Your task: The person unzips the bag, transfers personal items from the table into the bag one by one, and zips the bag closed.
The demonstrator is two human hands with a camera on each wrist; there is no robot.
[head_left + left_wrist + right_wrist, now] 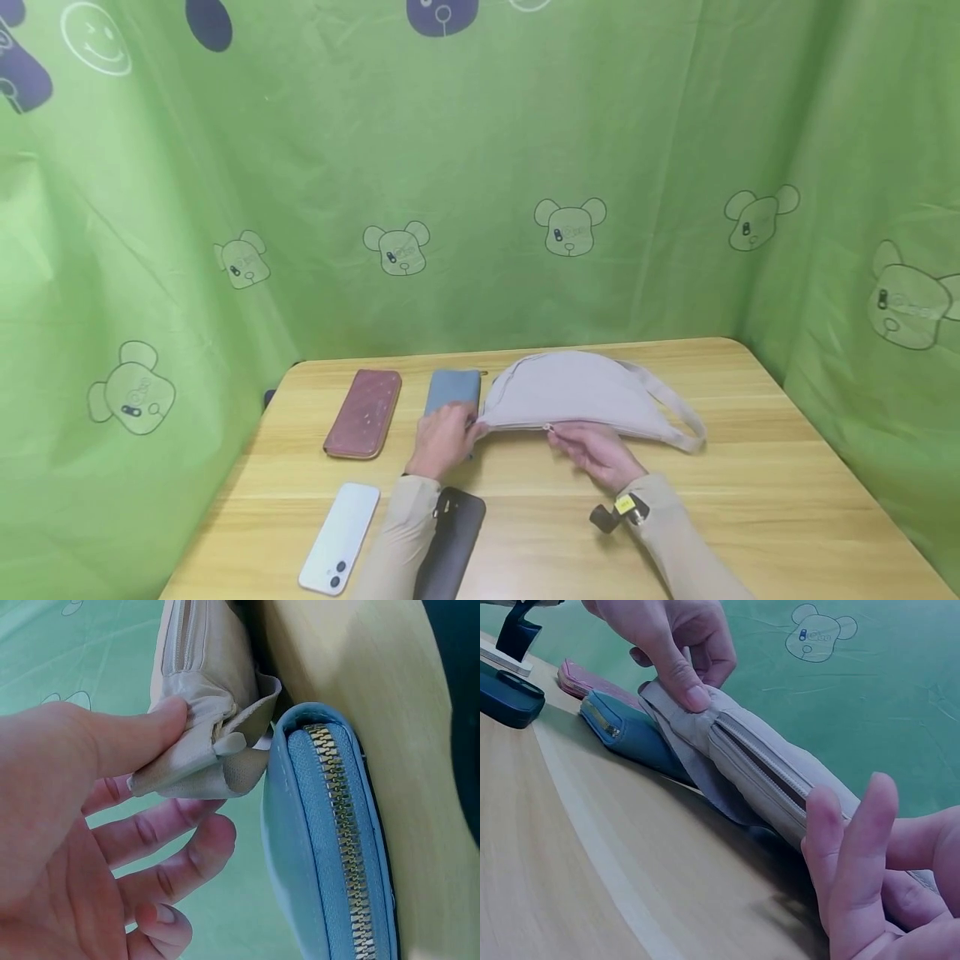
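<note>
A pale beige waist bag (573, 383) with a strap at its right end lies toward the back of the table. My left hand (444, 437) pinches the bag's left end between thumb and fingers, as the left wrist view shows at the bag's cloth tab (187, 761). At the front edge, my right hand (596, 454) pinches the zipper pull (547, 427). The zipper (761, 761) is parted between the two hands, leaving a narrow dark gap. Beside my left hand is a blue zip wallet (453, 390), close against the bag's end.
A dark red wallet (363, 414) lies on the left of the wooden table (750, 500). Nearer are a white phone (340, 537) and a black phone (453, 537), the latter partly under my left forearm. Green printed curtains (480, 167) surround the table.
</note>
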